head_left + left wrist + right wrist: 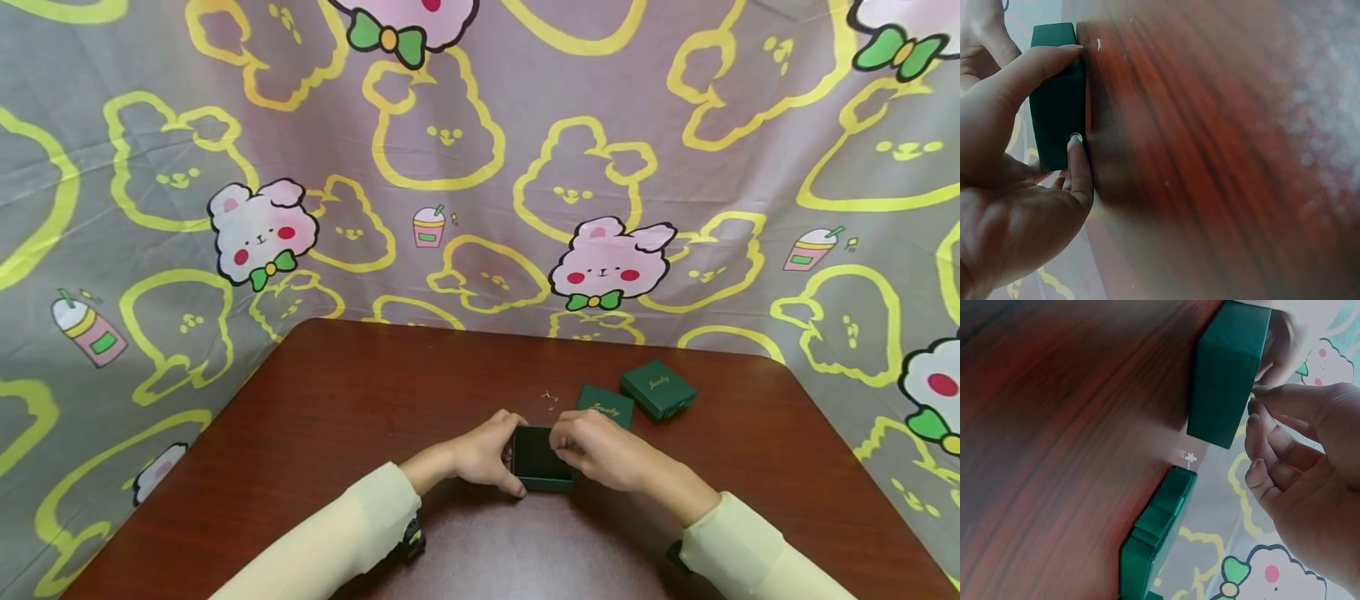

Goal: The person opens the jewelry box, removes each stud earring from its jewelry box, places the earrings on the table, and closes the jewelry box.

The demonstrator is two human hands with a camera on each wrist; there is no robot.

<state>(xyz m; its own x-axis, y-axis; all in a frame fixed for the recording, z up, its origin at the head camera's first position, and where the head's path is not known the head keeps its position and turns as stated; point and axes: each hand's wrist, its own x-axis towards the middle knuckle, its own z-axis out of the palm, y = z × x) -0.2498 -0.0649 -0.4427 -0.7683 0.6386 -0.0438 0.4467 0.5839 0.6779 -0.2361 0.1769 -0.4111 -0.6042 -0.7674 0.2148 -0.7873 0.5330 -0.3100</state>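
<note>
A small green box [545, 483] with a black insert [534, 454] lies without a lid before me on the table. My left hand [487, 454] grips it from the left, thumb at the near side and fingers round the far side. Over the box's right part is my right hand [600, 450], thumb and forefinger pinched together at the insert. In the right wrist view a tiny pale thing [1252, 395] shows at those fingertips; I cannot tell what it is. Thin silvery jewelry pieces [550, 401] lie just beyond the box, one shaped like a small flower [1190, 457].
A green lid [603, 402] with gold lettering lies behind my right hand, partly covered by it. Farther right stands a second green box [658, 389], closed. The brown wooden table [360, 383] ends at a patterned cloth [480, 275] on the far side and both flanks.
</note>
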